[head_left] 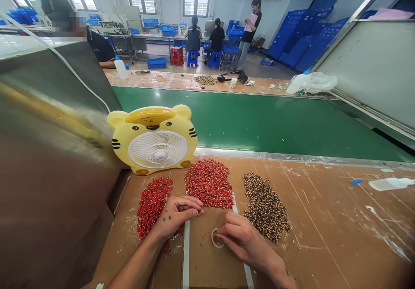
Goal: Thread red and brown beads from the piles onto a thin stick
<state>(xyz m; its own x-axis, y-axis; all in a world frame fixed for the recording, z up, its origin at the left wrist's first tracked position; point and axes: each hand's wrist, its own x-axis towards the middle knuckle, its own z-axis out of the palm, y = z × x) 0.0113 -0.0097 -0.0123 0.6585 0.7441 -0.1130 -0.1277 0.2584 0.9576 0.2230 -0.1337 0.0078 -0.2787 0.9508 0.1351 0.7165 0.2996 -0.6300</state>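
My left hand (177,216) rests on the brown cardboard worktop (324,237), fingers curled and pinched together at the edge of a pile of small red parts (209,183); what it pinches is too small to name. A second red pile (151,204) lies just left of it. My right hand (241,239) lies to the right, fingers closed on a small pale ring (214,238) lying on the cardboard. A pile of small dark and tan parts (266,207) sits right of the hands.
A yellow tiger-shaped desk fan (154,139) stands behind the piles. A green conveyor belt (275,122) runs beyond it. A metal housing (48,150) walls the left. A squeeze bottle (391,184) lies at the right. Several people work at far benches.
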